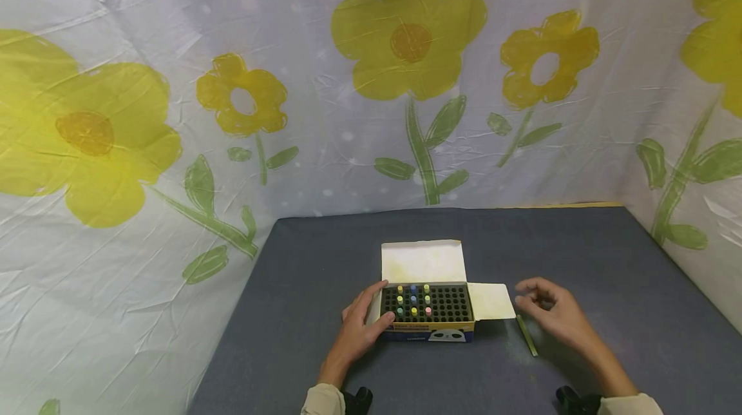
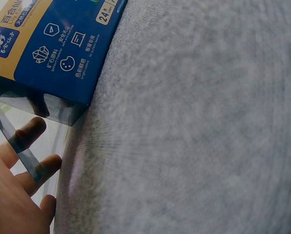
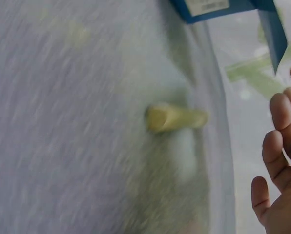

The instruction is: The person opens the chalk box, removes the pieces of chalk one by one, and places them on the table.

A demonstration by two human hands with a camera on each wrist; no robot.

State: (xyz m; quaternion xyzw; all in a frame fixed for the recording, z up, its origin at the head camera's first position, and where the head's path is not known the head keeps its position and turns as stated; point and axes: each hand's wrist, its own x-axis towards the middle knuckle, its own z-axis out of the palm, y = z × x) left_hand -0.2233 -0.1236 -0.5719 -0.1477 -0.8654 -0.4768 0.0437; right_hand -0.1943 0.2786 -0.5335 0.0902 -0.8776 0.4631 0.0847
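The box sits on the grey worktop, with the left hand at its left end. The thumb lies at the near left corner and a finger reaches the far left corner, so the left grip is clamped across that end, probably to steady the light box. The left wrist view shows the other fingers beside a narrow blue flap, outside the box. The lid is folded back on the far side and the right flap lies out to the right; that leaves the holes uncovered from above. Nine sticks stand in the left part of the box, three by three, in yellow, blue, green and pink; the holes seem meant to hold them upright and apart. One loose stick, yellowish green, lies on the worktop to the right, its far end just beside the right flap and its near end slanting rightward. Whether it touches the flap cannot be told. The right hand hovers just above and to the right of that stick, fingers loosely bent, its grip apart and holding nothing; its place there suggests the stick is within easy reach.
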